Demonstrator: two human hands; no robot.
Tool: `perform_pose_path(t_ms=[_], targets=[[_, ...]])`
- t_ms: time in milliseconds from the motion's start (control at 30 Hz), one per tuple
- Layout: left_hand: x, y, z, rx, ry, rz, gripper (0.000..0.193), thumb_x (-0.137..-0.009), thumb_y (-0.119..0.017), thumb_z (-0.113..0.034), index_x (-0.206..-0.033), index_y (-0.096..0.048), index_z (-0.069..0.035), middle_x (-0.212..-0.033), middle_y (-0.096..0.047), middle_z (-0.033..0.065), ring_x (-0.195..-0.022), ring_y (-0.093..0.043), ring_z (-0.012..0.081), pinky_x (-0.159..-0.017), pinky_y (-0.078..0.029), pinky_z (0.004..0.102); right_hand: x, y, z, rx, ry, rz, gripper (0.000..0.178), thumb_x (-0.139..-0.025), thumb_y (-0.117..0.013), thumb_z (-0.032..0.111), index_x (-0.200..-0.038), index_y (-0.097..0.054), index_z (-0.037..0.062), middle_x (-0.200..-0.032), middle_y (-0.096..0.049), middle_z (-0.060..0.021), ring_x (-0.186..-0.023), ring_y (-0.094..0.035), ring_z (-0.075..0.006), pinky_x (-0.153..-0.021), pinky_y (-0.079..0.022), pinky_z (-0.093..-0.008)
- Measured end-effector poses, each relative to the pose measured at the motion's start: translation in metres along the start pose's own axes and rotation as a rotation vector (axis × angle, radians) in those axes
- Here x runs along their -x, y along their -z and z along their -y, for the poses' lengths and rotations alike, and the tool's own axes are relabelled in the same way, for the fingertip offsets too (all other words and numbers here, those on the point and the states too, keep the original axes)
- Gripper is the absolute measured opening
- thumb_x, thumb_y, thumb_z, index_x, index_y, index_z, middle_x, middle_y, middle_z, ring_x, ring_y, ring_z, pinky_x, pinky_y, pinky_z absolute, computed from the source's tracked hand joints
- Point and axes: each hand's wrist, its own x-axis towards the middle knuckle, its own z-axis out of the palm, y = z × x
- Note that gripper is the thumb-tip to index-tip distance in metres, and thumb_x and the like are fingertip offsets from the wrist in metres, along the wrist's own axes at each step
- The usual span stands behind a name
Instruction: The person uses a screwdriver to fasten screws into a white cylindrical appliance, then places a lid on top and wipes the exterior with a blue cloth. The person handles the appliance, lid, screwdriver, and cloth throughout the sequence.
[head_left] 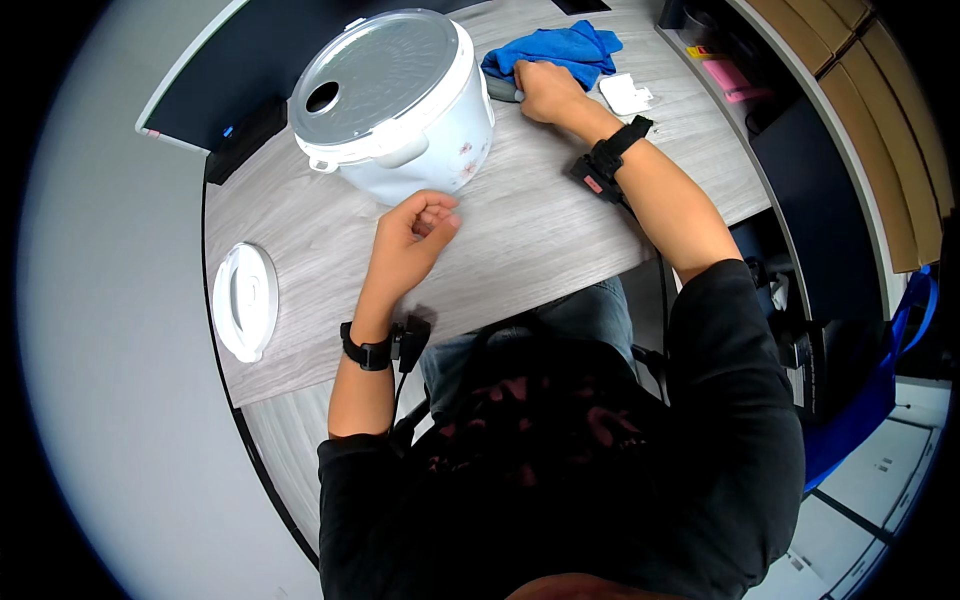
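Note:
A large white pot-shaped appliance (430,165) stands at the back of the desk, with a flower print on its side. Its grey round lid (400,70) has a dark round hole. Just in front of its base, my left hand (412,240) rests with loosely curled fingers, the thumb apart and nothing in it. Beyond the appliance's right side, my right hand (550,92) is closed on a grey handle-like object (503,90), whose far part is hidden. That hand lies against a crumpled blue cloth (565,48).
A white oval cover (245,302) lies at the desk's left edge. A small white plastic piece (627,95) sits right of the cloth. Shelving (715,75) with pink and yellow items borders the right, beside cardboard boxes (880,120). A dark panel (215,75) stands at back left.

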Motion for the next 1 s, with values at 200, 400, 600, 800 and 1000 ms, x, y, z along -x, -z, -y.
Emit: perform_pose_path(t_ms=[200, 400, 600, 800, 1000], targets=[[-0.014, -0.018, -0.008, -0.031, -0.008, 0.108, 0.017, -0.09, -0.072, -0.008, -0.106, -0.069, -0.001, -0.086, -0.066, -0.0009, -0.075, -0.057, 0.0059, -0.068, -0.046, 0.0215, 0.005, 0.009, 0.012, 0.047, -0.092, 0.15, 0.018, -0.077, -0.067, 0.003, -0.094, -0.068, -0.0034, -0.099, -0.07, -0.0259, -0.096, -0.068, -0.0408, -0.083, -0.055, -0.0463], [-0.035, -0.03, -0.003, -0.159, -0.054, 0.205, 0.023, -0.087, -0.075, -0.013, -0.106, -0.069, -0.001, -0.082, -0.067, 0.0023, -0.072, -0.058, 0.0102, -0.068, -0.049, 0.0255, 0.01, 0.019, 0.013, 0.046, -0.124, 0.237, 0.027, -0.078, -0.069, 0.005, -0.104, -0.072, -0.0031, -0.105, -0.07, -0.0261, -0.101, -0.068, -0.0393, -0.087, -0.055, -0.0436], [-0.056, -0.047, -0.006, -0.311, -0.136, 0.305, 0.026, -0.086, -0.075, -0.02, -0.105, -0.069, -0.003, -0.082, -0.07, 0.0064, -0.072, -0.064, 0.0182, -0.07, -0.051, 0.0304, 0.04, 0.05, -0.008, -0.221, -0.096, 0.097, 0.042, -0.082, -0.078, 0.011, -0.122, -0.069, 0.0017, -0.098, -0.073, -0.0156, -0.088, -0.069, -0.0286, -0.081, -0.053, -0.0382], [-0.082, -0.084, -0.031, -0.37, -0.115, 0.41, 0.025, -0.087, -0.075, -0.012, -0.108, -0.068, 0.0, -0.082, -0.066, 0.0019, -0.075, -0.058, 0.0105, -0.071, -0.05, 0.026, 0.095, 0.106, -0.044, -0.666, -0.141, -0.094, 0.028, -0.086, -0.076, 0.012, -0.109, -0.069, -0.0029, -0.086, -0.067, -0.0033, -0.078, -0.062, -0.0111, -0.073, -0.052, -0.0272], [-0.11, -0.143, -0.045, -0.327, -0.222, 0.478, 0.024, -0.084, -0.075, -0.012, -0.104, -0.07, 0.0, -0.08, -0.067, 0.0024, -0.07, -0.058, 0.011, -0.067, -0.05, 0.0267, 0.151, 0.113, -0.086, -0.901, -0.251, -0.485, 0.04, -0.081, -0.081, 0.009, -0.117, -0.069, -0.0046, -0.093, -0.071, -0.007, -0.082, -0.067, -0.0117, -0.077, -0.054, -0.0258]])
